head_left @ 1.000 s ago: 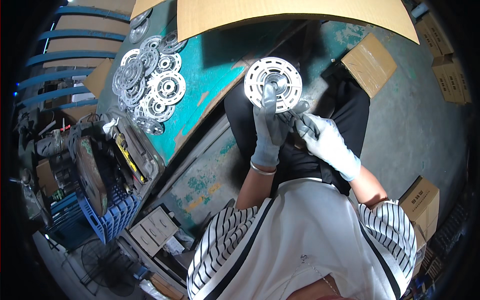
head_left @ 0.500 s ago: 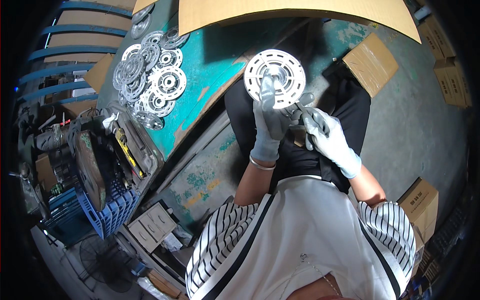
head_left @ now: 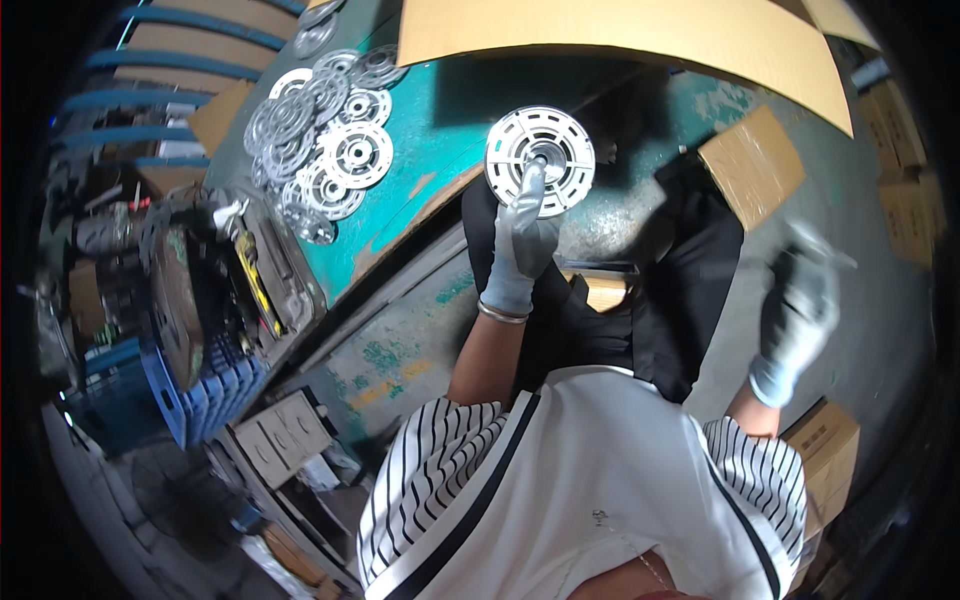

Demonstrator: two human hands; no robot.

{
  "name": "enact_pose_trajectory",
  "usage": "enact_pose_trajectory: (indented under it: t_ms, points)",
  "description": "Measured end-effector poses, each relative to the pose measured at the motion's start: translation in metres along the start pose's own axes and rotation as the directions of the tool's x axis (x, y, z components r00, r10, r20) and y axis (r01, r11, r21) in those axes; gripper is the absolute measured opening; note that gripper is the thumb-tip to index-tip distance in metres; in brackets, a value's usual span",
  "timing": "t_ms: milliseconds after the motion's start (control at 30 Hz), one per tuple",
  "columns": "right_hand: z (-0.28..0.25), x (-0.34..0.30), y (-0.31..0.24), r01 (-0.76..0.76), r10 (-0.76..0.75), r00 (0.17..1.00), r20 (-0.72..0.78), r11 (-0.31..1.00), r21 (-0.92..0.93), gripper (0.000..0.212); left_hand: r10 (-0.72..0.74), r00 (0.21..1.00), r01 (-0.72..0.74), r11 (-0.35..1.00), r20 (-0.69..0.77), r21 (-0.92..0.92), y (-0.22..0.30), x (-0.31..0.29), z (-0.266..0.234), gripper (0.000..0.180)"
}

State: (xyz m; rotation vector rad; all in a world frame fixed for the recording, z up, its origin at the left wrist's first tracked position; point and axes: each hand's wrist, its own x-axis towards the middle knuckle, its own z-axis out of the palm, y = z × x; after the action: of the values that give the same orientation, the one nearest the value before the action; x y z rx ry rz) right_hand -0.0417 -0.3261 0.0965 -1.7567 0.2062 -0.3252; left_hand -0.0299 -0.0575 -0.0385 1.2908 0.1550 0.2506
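Note:
My left hand [head_left: 526, 245], in a grey-coated glove, grips a round metal disc [head_left: 571, 170] from its near edge. The disc has a ring of slots and a raised hub, and its broad side faces up. One finger lies across it to the hub. My right hand [head_left: 797, 305], gloved as well, is out to the right over the floor, well apart from the disc. Motion blurs its fingers, but they look closed around a thin, pale object [head_left: 828, 246] whose kind I cannot make out.
A pile of similar discs [head_left: 357, 155] lies on the green table [head_left: 420, 135] at left. A large cardboard sheet [head_left: 620, 30] spans the top. One taped carton [head_left: 752, 165] stands beyond my knees, another box [head_left: 822, 455] at lower right. A blue basket [head_left: 205, 405] stands far left.
My right hand has left the disc's near edge and swung out to the right. The disc stays in my left hand, shifted slightly left. The whole view has tilted a little.

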Motion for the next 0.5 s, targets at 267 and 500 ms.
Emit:
enact_pose_trajectory:
  t_ms: [267, 500]
  points:
    - [-0.052, 0.038, -0.105, -0.473, -0.966, 0.191, 0.175, 0.065, 0.878, 0.043, -0.091, 0.961, 0.267, 0.558, 0.262, -0.785, 0.037, -0.002, 0.017, 0.085]
    - [-0.041, 0.028, -0.133, -0.502, -0.987, 0.071, 0.143, 0.088, 0.860, 0.035, -0.006, 0.988, 0.046, 0.963, 0.151, -0.267, 0.047, -0.004, 0.026, 0.069]
